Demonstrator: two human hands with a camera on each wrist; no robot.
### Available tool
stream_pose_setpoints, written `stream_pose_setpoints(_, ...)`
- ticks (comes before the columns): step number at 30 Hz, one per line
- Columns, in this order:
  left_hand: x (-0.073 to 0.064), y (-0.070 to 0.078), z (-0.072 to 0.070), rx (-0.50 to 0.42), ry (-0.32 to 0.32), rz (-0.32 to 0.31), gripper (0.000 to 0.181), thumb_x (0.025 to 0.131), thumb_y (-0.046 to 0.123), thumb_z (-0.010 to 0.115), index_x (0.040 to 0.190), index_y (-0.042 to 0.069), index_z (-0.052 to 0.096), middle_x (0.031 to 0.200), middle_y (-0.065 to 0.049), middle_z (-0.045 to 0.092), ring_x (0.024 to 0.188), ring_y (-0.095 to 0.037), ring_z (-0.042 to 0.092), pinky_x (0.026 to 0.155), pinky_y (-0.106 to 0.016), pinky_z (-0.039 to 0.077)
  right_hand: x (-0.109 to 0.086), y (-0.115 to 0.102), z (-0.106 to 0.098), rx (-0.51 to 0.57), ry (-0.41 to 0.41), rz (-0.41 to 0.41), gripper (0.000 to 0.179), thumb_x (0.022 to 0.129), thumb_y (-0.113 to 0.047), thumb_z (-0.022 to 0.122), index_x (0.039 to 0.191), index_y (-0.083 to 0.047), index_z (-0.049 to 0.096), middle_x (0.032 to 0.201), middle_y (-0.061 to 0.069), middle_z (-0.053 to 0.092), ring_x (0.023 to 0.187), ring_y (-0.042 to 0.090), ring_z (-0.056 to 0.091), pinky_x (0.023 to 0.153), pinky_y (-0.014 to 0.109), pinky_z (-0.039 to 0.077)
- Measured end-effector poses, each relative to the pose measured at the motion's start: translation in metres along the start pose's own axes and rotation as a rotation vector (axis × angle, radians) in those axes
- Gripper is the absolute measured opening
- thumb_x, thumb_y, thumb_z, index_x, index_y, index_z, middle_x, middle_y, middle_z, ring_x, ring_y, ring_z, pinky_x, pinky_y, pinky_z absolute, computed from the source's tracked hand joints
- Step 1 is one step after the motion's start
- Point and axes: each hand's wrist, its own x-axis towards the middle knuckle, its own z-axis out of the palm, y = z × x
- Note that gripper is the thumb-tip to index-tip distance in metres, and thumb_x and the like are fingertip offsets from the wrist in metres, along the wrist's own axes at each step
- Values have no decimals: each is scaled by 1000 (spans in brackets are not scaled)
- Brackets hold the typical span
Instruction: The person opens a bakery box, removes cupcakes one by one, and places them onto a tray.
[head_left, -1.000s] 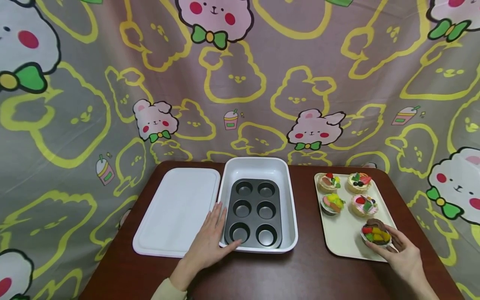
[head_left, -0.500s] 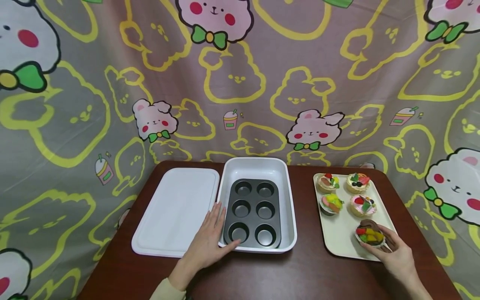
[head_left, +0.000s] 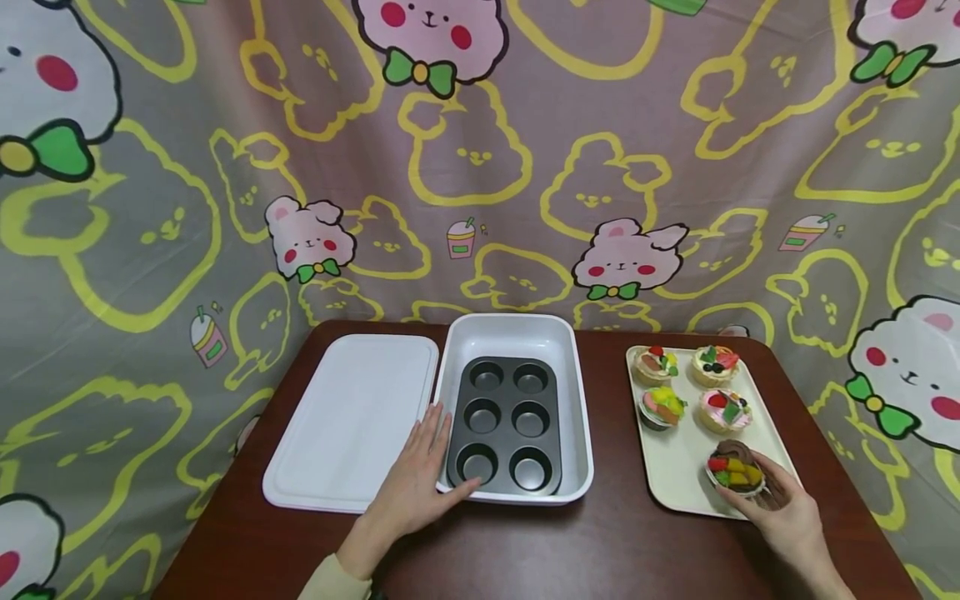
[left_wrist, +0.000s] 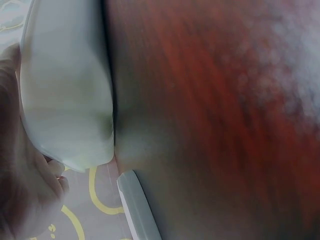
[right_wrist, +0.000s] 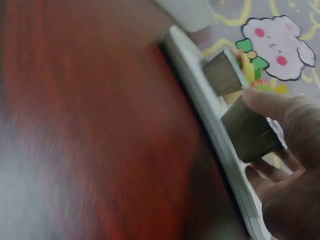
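Note:
My right hand point(head_left: 789, 512) grips a cupcake point(head_left: 737, 468) topped with a brown swirl and red, yellow and green fruit pieces. In the right wrist view, thumb and fingers hold the sides of its dark cup point(right_wrist: 250, 131), over the cream tray point(head_left: 678, 479). My left hand point(head_left: 412, 483) lies with straight, spread fingers on the left front rim of a white rectangular pan point(head_left: 583, 450). Inside that pan sits a dark muffin tin point(head_left: 506, 417). The left wrist view shows the pan's outer wall point(left_wrist: 67, 95) beside the hand.
On the tray stand a fruit cupcake point(head_left: 662, 408) in a dark cup, a pink-topped tart point(head_left: 725, 412) and two fruit tarts, one a cream tart point(head_left: 715, 367). A white lid-like board point(head_left: 356, 421) lies left of the pan on the brown table point(head_left: 525, 550). Patterned cloth point(head_left: 480, 167) hangs behind.
The right hand has shifted slightly left with the cupcake, which remains over the tray's front part. The left hand stays at the pan's rim.

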Motion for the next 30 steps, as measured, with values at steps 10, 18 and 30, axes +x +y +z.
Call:
stream_pose_setpoints(10,2,1,0,2,-5,-1,114,96,77,64,174,2,26,185,-21,16,173,-38,18,139,-58,25,-5,11,-3,-438,51,-303,92,100,-42,82,163,7,37,155,43,48,141,62,45,116,81,38)
stream_pose_setpoints(18,1,0,-1,20,-9,-12,114,96,78,62,173,2,27,185,-20,17,173,-37,19,139,-57,25,-8,24,-2,-558,166,-495,85,102,-48,76,155,10,44,147,46,53,138,61,49,138,64,20)
stream_pose_setpoints(30,3,-3,-6,-6,-32,-20,111,97,79,61,174,5,29,186,-18,15,173,-37,18,139,-62,22,-6,8,-8,-505,202,-601,84,107,-47,69,162,10,39,153,41,50,147,57,44,144,51,10)
